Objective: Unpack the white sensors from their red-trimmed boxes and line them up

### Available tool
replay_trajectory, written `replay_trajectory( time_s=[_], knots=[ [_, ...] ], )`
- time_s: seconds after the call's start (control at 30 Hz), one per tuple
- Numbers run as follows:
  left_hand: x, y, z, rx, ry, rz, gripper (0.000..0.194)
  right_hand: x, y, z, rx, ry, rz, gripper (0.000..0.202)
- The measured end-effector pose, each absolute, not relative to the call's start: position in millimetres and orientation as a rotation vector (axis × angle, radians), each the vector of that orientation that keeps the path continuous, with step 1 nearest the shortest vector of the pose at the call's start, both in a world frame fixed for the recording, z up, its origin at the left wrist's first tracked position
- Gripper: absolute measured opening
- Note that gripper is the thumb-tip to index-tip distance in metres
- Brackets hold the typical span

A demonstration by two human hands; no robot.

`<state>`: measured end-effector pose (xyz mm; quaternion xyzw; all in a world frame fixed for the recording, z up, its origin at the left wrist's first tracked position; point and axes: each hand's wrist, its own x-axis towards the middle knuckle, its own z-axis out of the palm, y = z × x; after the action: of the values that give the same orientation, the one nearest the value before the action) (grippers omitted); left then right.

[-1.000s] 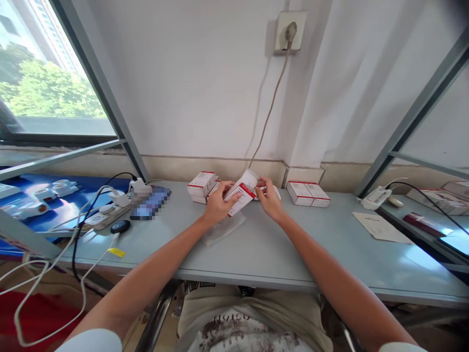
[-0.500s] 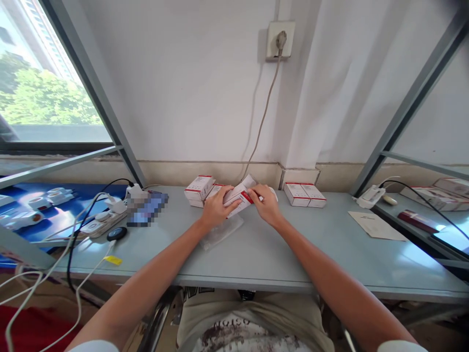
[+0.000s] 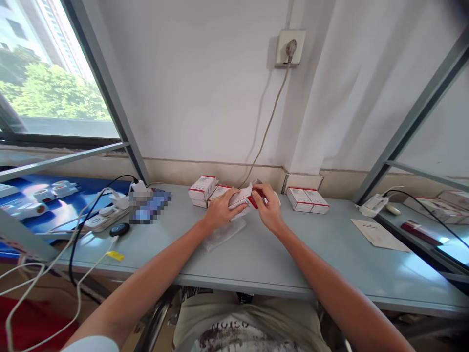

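Observation:
A small white-and-red cardboard box (image 3: 242,197) is held tilted above the desk between both hands. My left hand (image 3: 222,209) grips its left side, the thumb along the near face. At the box's right end, the fingers of my right hand (image 3: 268,205) are closed on the raised end flap. What lies inside the box cannot be seen. Below the left hand lies a clear plastic bag (image 3: 225,235) on the desk. Just behind that hand stand similar white-and-red boxes (image 3: 203,188), a few of them stacked.
Two more boxes (image 3: 308,199) stand side by side at the wall. Leftward on the desk (image 3: 256,264) are a power strip (image 3: 106,219), a blurred phone (image 3: 152,206), a black round device (image 3: 119,230) and loose cables. A paper sheet (image 3: 379,234) and a white adapter (image 3: 373,205) lie right.
The right fingers have shifted on the box's end, and the flap there stands at a different angle. My left hand keeps its hold. The whole view has tilted slightly.

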<state>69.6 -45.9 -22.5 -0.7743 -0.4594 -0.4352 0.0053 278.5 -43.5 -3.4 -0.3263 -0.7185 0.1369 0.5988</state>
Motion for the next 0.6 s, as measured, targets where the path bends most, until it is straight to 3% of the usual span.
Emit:
replay_trajectory(
  time_s=[0.6],
  knots=[
    [68,-45,-23,-2.459,-1.331,-1.33,0.048,283,-28,-10,-0.889,-1.608,0.623,0.034]
  ],
)
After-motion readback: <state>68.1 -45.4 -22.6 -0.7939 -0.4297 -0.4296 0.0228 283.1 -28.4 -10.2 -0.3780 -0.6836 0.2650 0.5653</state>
